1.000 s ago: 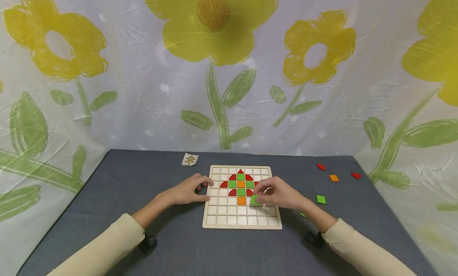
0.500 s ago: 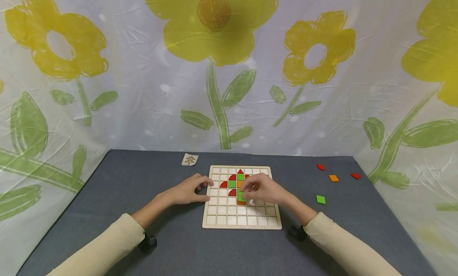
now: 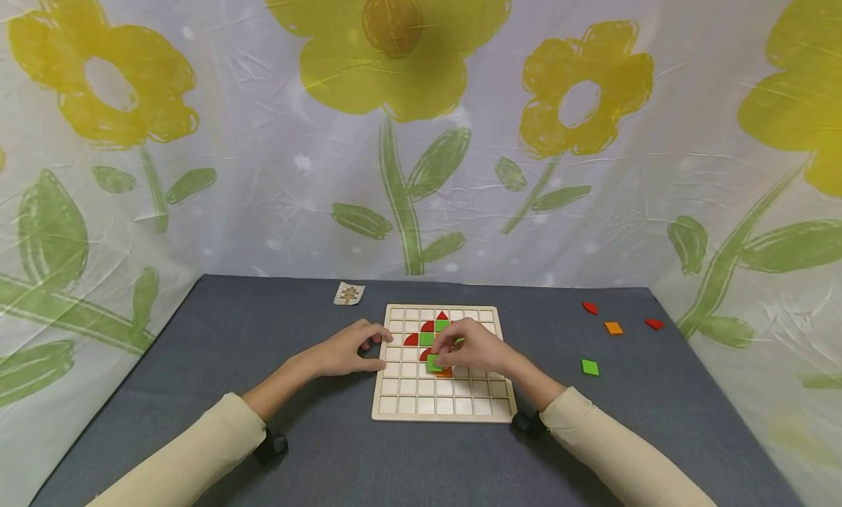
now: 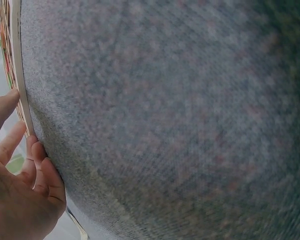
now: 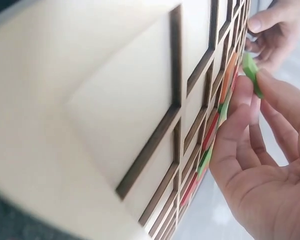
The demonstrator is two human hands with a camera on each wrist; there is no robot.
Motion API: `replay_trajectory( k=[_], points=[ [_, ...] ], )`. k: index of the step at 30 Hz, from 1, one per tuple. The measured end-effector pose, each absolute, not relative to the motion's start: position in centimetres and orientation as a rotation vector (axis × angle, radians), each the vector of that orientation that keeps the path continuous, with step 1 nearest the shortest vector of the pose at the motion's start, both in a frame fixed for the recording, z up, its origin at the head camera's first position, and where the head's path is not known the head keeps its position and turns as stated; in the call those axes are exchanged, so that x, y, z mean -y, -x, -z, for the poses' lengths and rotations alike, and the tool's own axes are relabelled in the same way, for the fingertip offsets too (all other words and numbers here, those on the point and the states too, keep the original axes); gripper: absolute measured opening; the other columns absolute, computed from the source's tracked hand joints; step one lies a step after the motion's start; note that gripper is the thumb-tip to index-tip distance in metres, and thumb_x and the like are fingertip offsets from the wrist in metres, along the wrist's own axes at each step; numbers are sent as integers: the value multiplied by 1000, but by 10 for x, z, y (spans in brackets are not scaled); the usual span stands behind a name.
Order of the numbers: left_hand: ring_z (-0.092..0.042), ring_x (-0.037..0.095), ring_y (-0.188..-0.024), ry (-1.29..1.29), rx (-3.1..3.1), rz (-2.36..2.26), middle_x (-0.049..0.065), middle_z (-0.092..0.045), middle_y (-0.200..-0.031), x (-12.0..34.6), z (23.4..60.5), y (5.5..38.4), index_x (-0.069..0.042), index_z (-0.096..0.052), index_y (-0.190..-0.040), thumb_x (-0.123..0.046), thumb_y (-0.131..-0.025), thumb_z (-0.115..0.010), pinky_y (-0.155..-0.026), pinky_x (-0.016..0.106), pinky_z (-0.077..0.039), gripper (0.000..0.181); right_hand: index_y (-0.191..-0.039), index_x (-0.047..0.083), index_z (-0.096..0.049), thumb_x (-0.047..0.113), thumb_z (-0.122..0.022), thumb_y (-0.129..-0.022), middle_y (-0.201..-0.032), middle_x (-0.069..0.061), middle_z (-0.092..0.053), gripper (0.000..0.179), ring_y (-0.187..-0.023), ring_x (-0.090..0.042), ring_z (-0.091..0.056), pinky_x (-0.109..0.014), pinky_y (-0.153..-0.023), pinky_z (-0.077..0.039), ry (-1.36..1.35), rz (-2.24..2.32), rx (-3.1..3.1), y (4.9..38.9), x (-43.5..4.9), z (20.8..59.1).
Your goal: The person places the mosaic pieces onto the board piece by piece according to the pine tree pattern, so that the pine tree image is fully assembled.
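Observation:
A wooden grid board [image 3: 426, 405] lies on the table with red, green and orange tiles set in its upper middle. Between thumb and fingers, my right hand [image 3: 476, 346] pinches a green square tile [image 3: 434, 363] over the board; the right wrist view shows this tile [image 5: 251, 72] held tilted, near the board's surface. Part of the tile pattern is hidden behind that hand. At the board's left edge, my left hand [image 3: 347, 350] touches the rim with its fingertips and thumb spread apart. In the left wrist view this hand [image 4: 27, 190] holds nothing else.
Loose tiles lie right of the board: a green square [image 3: 590, 367], an orange square [image 3: 614, 327] and two red pieces, one red tile [image 3: 589, 307] farther back. A small pattern card [image 3: 349, 293] lies behind the board's left corner. A flower-printed cloth [image 3: 276, 200] stands behind the table.
My right hand has moved left across the board, carrying the green square tile from right of the orange column to its left. My left hand has stayed at the board's edge.

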State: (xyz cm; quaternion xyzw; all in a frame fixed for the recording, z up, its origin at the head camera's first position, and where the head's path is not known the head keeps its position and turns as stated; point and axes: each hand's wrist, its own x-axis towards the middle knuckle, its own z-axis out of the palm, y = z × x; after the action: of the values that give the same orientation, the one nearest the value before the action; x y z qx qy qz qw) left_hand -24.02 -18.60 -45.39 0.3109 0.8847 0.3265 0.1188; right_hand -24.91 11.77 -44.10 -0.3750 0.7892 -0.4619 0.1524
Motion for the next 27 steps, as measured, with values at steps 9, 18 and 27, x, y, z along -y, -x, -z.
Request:
replay_trajectory(
  k=[9, 18, 27],
  points=[
    [-53, 26, -101, -906, -2587, -949, 9, -51, -116, 186, 454, 241, -5, -59, -132, -26, -96, -74, -89, 47, -45, 44, -94, -3, -74, -2, -76, -90, -85, -8, -69, 5, -78, -20, -64, -32, -76, -54, 1074, 1253, -2301, 250, -107, 440],
    [-53, 26, -101, -903, -2596, -942, 9, -52, -115, 186, 455, 242, -5, -59, -132, -26, -96, -75, -90, 46, -45, 44, -92, -2, -74, -3, -78, -88, -83, -8, -69, 5, -75, -23, -64, -29, -71, -53, 1077, 1223, -2326, 248, -101, 439],
    [-54, 28, -101, -907, -2588, -951, 10, -51, -115, 186, 454, 242, -5, -59, -132, -24, -96, -75, -90, 47, -45, 44, -91, -1, -74, -1, -78, -88, -80, -4, -67, 5, -71, -20, -63, -28, -66, -50, 1054, 1166, -2381, 246, -97, 436]
  ],
)
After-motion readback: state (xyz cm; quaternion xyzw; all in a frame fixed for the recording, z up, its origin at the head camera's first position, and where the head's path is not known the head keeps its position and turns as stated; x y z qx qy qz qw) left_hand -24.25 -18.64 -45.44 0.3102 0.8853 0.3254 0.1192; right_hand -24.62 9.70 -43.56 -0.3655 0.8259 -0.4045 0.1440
